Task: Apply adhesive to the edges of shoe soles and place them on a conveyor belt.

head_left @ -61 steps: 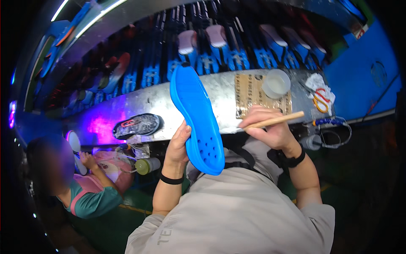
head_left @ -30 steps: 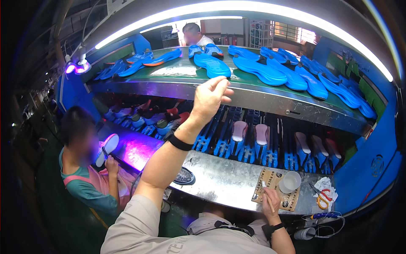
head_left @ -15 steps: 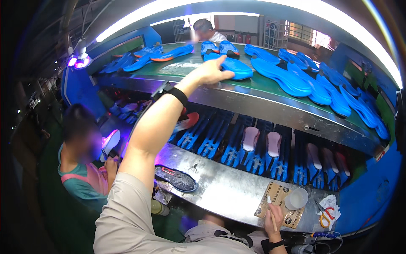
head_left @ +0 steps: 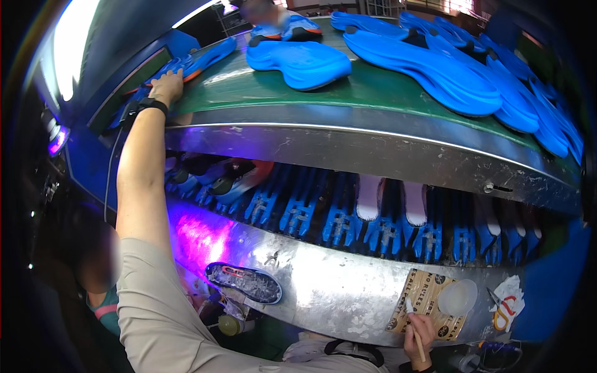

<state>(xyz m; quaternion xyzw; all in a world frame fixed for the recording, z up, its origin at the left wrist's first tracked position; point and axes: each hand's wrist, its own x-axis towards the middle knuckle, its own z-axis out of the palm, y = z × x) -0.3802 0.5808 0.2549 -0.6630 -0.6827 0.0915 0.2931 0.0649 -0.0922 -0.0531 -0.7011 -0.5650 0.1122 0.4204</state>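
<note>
My left hand (head_left: 166,87) reaches to the far left of the upper green belt, fingers stretched over several overlapping blue soles (head_left: 210,57) with orange edges. It appears to touch them, without a visible grip. A single blue sole (head_left: 300,62) lies to the right of that hand. Low at the right, my right hand (head_left: 420,336) is closed round the wooden handle of a brush (head_left: 417,332), its pale tip over a printed cardboard piece (head_left: 428,287). A translucent tub (head_left: 458,297) of whitish liquid stands on that cardboard.
More blue soles (head_left: 423,71) cover the belt's right side. Under its metal edge (head_left: 348,146) are blue racks (head_left: 298,208) and pale-topped pieces (head_left: 369,198). A dark sole (head_left: 244,283) lies on the metal table (head_left: 323,289); scissors (head_left: 501,316) rest on white paper. A person (head_left: 99,273) sits left.
My left hand has moved left along the belt, from the single blue sole to the overlapping ones. The view has shifted closer to the belt. My right hand still holds the brush.
</note>
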